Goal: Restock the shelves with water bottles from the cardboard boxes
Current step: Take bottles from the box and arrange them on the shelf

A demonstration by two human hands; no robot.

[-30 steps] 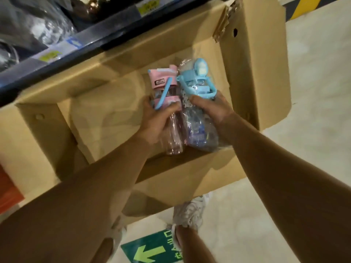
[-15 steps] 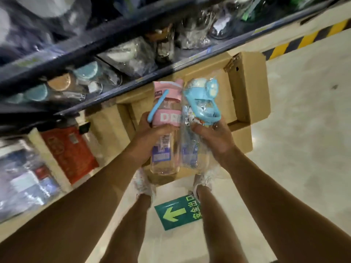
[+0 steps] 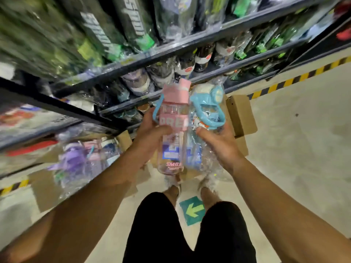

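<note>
My left hand (image 3: 152, 130) grips a pink-lidded clear water bottle (image 3: 173, 118) with a blue strap. Beside it, my right hand (image 3: 218, 139) holds a blue-lidded bottle (image 3: 207, 109) wrapped in clear plastic. Both bottles are upright, side by side, in front of the dark shelves (image 3: 171, 52). The open cardboard box (image 3: 240, 114) lies on the floor below and behind the bottles, mostly hidden by them.
The shelves hold several wrapped bottles on each level, blurred at upper left. More wrapped bottles, one purple (image 3: 74, 160), sit low at the left. A yellow-black stripe (image 3: 296, 78) runs along the floor, and a green arrow sign (image 3: 192, 210) lies between my feet.
Both hands have lifted the two bottles out of the box and raised them to shelf height. My view has risen from the box to the shelves.
</note>
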